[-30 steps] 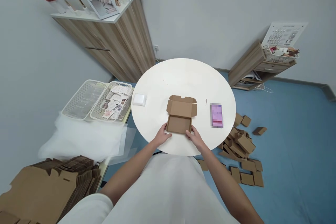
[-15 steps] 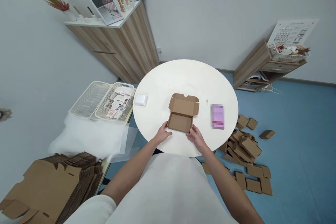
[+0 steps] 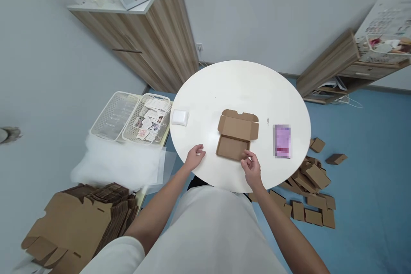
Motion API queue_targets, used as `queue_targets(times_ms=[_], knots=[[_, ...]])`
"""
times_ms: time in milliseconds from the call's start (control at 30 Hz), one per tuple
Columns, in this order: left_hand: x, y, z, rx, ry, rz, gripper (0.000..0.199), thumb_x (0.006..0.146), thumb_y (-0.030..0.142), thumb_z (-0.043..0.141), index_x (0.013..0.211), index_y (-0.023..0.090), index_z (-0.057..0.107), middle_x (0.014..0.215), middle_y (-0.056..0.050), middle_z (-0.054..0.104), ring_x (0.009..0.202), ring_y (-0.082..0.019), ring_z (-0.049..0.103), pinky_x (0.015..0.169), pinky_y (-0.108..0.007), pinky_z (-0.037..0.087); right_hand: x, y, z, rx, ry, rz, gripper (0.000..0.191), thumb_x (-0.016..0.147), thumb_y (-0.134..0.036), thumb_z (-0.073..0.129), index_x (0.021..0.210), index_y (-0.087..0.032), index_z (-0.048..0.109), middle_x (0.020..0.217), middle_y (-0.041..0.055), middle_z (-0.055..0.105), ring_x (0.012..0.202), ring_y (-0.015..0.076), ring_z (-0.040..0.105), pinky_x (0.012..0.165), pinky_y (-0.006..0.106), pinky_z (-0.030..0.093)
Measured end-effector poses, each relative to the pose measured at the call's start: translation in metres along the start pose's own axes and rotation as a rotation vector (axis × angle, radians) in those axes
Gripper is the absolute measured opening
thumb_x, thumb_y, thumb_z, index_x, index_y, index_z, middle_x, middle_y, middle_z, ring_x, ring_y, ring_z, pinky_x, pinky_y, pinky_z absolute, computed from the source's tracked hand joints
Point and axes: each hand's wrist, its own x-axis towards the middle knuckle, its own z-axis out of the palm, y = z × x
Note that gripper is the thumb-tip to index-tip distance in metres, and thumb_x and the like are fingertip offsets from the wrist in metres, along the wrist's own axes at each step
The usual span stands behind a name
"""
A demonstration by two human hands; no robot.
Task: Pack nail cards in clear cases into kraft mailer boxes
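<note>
A brown cardboard mailer box [image 3: 233,147] stands on the white round table [image 3: 205,90], its lid raised at the far side and its tray bare inside. To the left of it, apart from it, my left hand [image 3: 194,158] is open over the table with loosely bent fingers and nothing in them. My right hand [image 3: 252,168] is at the box's near right corner. Its thumb and bent forefinger are apart, and whether they touch the cardboard I cannot tell. A small white packet [image 3: 180,117] lies at the table's left edge, and a blurred-out purple item [image 3: 282,141] lies at the right.
On the left are two white baskets [image 3: 146,120], one with cards, some translucent white sheets [image 3: 118,162] and a stack of flat cardboard blanks [image 3: 73,222]. Several folded boxes [image 3: 313,180] lie on the blue floor at right. Wooden cabinets [image 3: 170,30] stand beyond the table.
My left hand has let go of the box and moved off to its left. My right hand has risen slightly at the near right corner, its fingers more bent. The camera view has shifted.
</note>
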Motion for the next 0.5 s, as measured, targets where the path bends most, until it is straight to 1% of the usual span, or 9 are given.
queue_targets(times_ms=[67, 133, 200, 267, 300, 367, 433, 500], knots=[[0.011, -0.001, -0.023, 0.041, 0.1, 0.015, 0.04, 0.074, 0.029, 0.055, 0.111, 0.016, 0.051, 0.108, -0.011, 0.057, 0.096, -0.019, 0.055, 0.081, -0.033, 0.046, 0.007, -0.012, 0.022, -0.043, -0.056, 0.032, 0.038, 0.075, -0.039, 0.052, 0.108, -0.02, 0.049, 0.09, 0.0046, 0.055, 0.061, 0.0107, 0.046, 0.062, 0.028, 0.043], [0.025, -0.001, -0.048, 0.065, 0.233, 0.028, 0.04, 0.074, 0.03, 0.055, 0.111, 0.016, 0.051, 0.108, -0.011, 0.056, 0.097, -0.02, 0.054, 0.079, -0.033, 0.046, 0.018, -0.022, 0.049, -0.097, -0.145, 0.097, 0.038, 0.074, -0.04, 0.052, 0.107, -0.02, 0.05, 0.089, 0.0045, 0.056, 0.062, 0.0115, 0.048, 0.06, 0.028, 0.044], [0.042, -0.001, -0.072, 0.087, 0.338, 0.038, 0.045, 0.074, 0.031, 0.056, 0.115, 0.016, 0.048, 0.115, -0.012, 0.051, 0.1, -0.021, 0.052, 0.08, -0.033, 0.046, 0.033, -0.028, 0.081, -0.155, -0.234, 0.172, 0.042, 0.073, -0.041, 0.053, 0.11, -0.021, 0.049, 0.093, 0.0045, 0.057, 0.062, 0.0115, 0.049, 0.059, 0.029, 0.045], [0.059, -0.001, -0.094, 0.085, 0.389, 0.039, 0.053, 0.073, 0.032, 0.058, 0.122, 0.018, 0.042, 0.122, -0.012, 0.045, 0.105, -0.022, 0.049, 0.085, -0.034, 0.043, 0.05, -0.031, 0.113, -0.206, -0.3, 0.224, 0.046, 0.071, -0.041, 0.054, 0.113, -0.023, 0.047, 0.1, 0.0051, 0.056, 0.066, 0.0123, 0.052, 0.062, 0.031, 0.047], [0.067, -0.001, -0.103, 0.069, 0.395, 0.04, 0.057, 0.073, 0.032, 0.058, 0.125, 0.018, 0.038, 0.125, -0.012, 0.042, 0.109, -0.023, 0.047, 0.089, -0.035, 0.041, 0.058, -0.032, 0.13, -0.226, -0.322, 0.239, 0.048, 0.07, -0.04, 0.055, 0.115, -0.024, 0.046, 0.105, 0.0057, 0.055, 0.072, 0.0134, 0.054, 0.066, 0.032, 0.047], [0.082, -0.003, -0.118, 0.029, 0.371, 0.043, 0.064, 0.073, 0.031, 0.058, 0.13, 0.017, 0.031, 0.129, -0.014, 0.037, 0.115, -0.024, 0.042, 0.094, -0.036, 0.037, 0.076, -0.034, 0.161, -0.252, -0.349, 0.258, 0.052, 0.069, -0.039, 0.057, 0.117, -0.025, 0.044, 0.114, 0.0072, 0.052, 0.088, 0.0167, 0.055, 0.076, 0.035, 0.046], [0.095, -0.005, -0.127, -0.024, 0.324, 0.044, 0.066, 0.076, 0.03, 0.057, 0.133, 0.017, 0.026, 0.134, -0.013, 0.034, 0.118, -0.025, 0.039, 0.097, -0.037, 0.033, 0.093, -0.034, 0.19, -0.25, -0.358, 0.287, 0.055, 0.067, -0.035, 0.059, 0.119, -0.025, 0.043, 0.123, 0.0081, 0.047, 0.102, 0.0196, 0.05, 0.083, 0.036, 0.044], [0.105, -0.008, -0.132, -0.073, 0.286, 0.024, 0.064, 0.079, 0.03, 0.053, 0.134, 0.017, 0.024, 0.136, -0.013, 0.032, 0.119, -0.024, 0.04, 0.098, -0.038, 0.032, 0.108, -0.035, 0.214, -0.214, -0.353, 0.308, 0.056, 0.067, -0.029, 0.058, 0.121, -0.027, 0.041, 0.129, 0.0076, 0.042, 0.109, 0.0208, 0.046, 0.085, 0.037, 0.044]])
